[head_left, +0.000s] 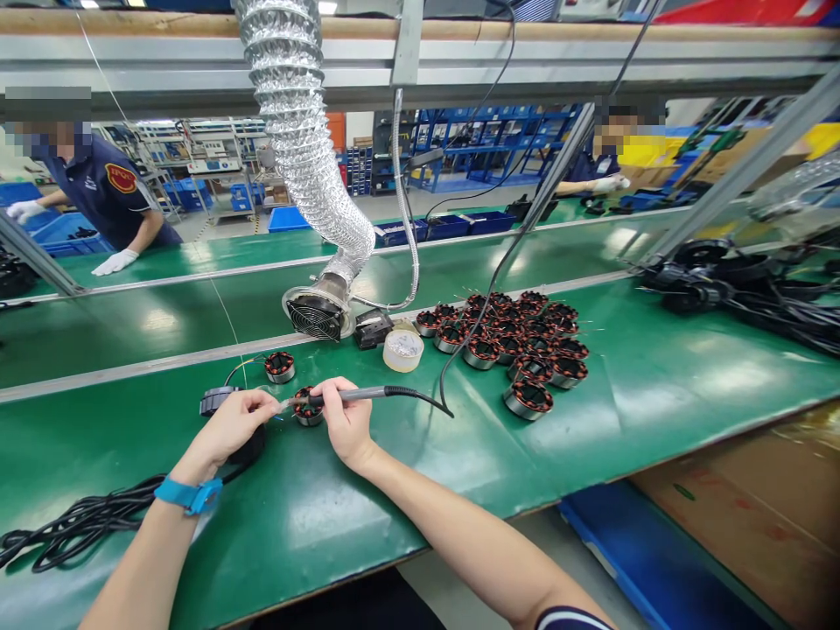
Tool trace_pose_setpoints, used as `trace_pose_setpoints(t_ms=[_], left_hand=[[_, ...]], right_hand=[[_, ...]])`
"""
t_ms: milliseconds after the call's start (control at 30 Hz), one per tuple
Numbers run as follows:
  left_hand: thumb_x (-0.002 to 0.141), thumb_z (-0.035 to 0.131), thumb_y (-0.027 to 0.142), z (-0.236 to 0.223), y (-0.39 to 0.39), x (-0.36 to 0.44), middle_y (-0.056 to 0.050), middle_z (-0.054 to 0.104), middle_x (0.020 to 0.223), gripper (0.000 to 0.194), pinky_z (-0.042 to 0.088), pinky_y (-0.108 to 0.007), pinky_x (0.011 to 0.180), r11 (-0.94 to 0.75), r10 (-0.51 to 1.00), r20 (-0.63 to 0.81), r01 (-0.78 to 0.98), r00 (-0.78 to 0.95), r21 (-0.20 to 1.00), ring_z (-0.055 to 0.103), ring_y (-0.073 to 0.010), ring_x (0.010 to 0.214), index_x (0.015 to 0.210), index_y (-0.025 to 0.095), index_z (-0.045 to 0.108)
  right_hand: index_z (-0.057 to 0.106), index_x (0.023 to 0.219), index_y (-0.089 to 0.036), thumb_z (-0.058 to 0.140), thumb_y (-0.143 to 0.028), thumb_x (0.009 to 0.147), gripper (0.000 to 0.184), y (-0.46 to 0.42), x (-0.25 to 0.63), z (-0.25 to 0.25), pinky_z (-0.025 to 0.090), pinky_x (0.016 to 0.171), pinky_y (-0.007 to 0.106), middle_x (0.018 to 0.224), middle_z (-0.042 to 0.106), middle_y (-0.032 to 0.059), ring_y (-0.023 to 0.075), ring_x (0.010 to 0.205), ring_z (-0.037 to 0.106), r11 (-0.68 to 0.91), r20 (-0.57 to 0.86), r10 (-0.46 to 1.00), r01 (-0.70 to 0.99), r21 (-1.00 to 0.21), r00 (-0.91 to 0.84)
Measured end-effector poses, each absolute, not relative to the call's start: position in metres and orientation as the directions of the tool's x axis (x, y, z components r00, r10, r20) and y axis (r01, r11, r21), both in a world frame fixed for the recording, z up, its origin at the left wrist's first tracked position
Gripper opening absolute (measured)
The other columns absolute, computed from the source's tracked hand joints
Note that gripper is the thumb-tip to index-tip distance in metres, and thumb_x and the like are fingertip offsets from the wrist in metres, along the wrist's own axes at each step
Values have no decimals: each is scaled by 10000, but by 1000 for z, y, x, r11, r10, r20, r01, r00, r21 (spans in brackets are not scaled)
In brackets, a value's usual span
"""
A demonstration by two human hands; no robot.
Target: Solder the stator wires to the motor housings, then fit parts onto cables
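Note:
My right hand (347,427) is closed around a soldering iron (364,394), its tip pointing left. My left hand (234,424), a blue strap (189,495) on its wrist, pinches a thin wire close to that tip. Between the hands, partly covered by the iron, a copper-wound motor stator (308,411) rests on the green bench. Another stator (279,367) lies just behind it, with thin wires running left. Beside and under my left hand sits a dark round housing (220,400), partly hidden. A thin strand hangs from above down to this hand.
A fume extractor fan (318,311) on a silver duct hangs behind my hands. Near it stands a tape roll (402,350). Several stators (528,398) are grouped at right. Black cable (85,525) lies at left, more cables (754,297) far right. Two co-workers are across the bench.

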State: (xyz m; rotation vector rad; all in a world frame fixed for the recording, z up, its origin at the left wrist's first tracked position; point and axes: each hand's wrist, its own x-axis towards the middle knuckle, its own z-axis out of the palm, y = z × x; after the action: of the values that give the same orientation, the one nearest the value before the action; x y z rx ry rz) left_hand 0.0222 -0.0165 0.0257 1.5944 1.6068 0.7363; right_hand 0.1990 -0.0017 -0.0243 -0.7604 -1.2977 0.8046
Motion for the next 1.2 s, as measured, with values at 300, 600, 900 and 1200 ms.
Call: trace_pose_setpoints(t_ms=[300, 600, 900, 1200], left_hand=[[660, 629, 570, 25, -18, 22, -10, 596, 612, 394, 385, -281, 631, 82, 990, -131, 553, 49, 829, 501, -182, 630, 617, 179, 633], [644, 608, 566, 27, -18, 23, 0, 555, 582, 395, 336, -270, 596, 106, 989, -145, 567, 24, 817, 455, -168, 596, 610, 174, 632], [648, 565, 558, 23, -17, 27, 1, 537, 546, 396, 304, -267, 556, 117, 993, -78, 634, -89, 764, 457, -172, 569, 608, 170, 634], [638, 546, 534, 22, -17, 26, 10, 513, 548, 370, 296, -267, 554, 124, 992, -96, 642, -78, 757, 444, -169, 568, 622, 172, 622]], right_hand=[[665, 720, -194, 464, -331, 929, 320, -2, 200, -22, 536, 612, 285, 661, 654, 29, 168, 622, 640, 532, 526, 846, -100, -841, 86], [663, 725, -195, 454, -288, 926, 304, -2, 201, -23, 536, 643, 275, 685, 674, 35, 165, 661, 650, 596, 593, 802, -27, -802, 78], [662, 737, -193, 461, -298, 927, 296, -2, 199, -25, 544, 645, 278, 724, 695, 43, 170, 684, 662, 603, 602, 797, -10, -798, 49], [685, 788, -196, 459, -269, 937, 280, -5, 201, -25, 538, 632, 265, 692, 708, 28, 160, 638, 676, 684, 685, 728, 110, -721, -36]])
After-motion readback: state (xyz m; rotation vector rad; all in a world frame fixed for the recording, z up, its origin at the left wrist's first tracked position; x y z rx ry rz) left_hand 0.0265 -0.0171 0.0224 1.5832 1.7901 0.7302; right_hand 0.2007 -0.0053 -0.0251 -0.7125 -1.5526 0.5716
